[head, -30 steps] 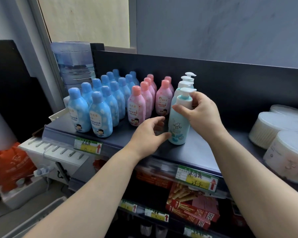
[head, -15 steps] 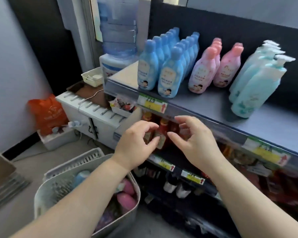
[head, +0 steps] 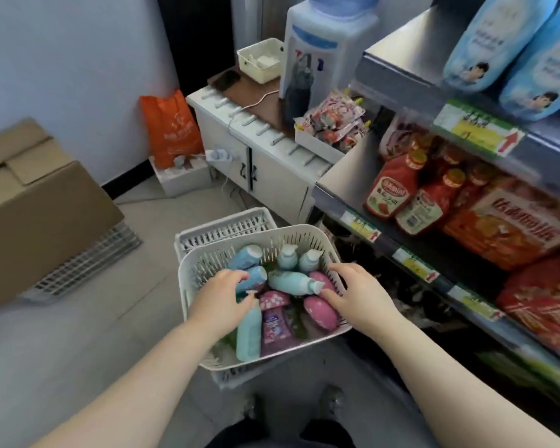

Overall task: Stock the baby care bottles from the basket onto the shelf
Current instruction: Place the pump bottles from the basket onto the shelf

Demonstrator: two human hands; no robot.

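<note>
Bottles (head: pixel 291 282), plastic, in slotted basket (head: pixel 307 239); our left hand (head: pixel 220 297) curls over blue bottle (head: pixel 255 275), grip unclear; right hand (head: pixel 356 294) spread, touches pink bottle (head: pixel 320 313).

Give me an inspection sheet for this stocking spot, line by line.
surface: grey metal top shelf, pale blue bottles standing on it.
job's things: white slatted plastic basket holding teal, blue, pink and purple baby care bottles lying loose.
clutter: brown cardboard box, orange bag.
grips: left hand and right hand among the bottles; hold unclear.
cables: white cable trailing over the white cabinet.
surroundings: water dispenser, red ketchup bottles on a lower shelf.
</note>
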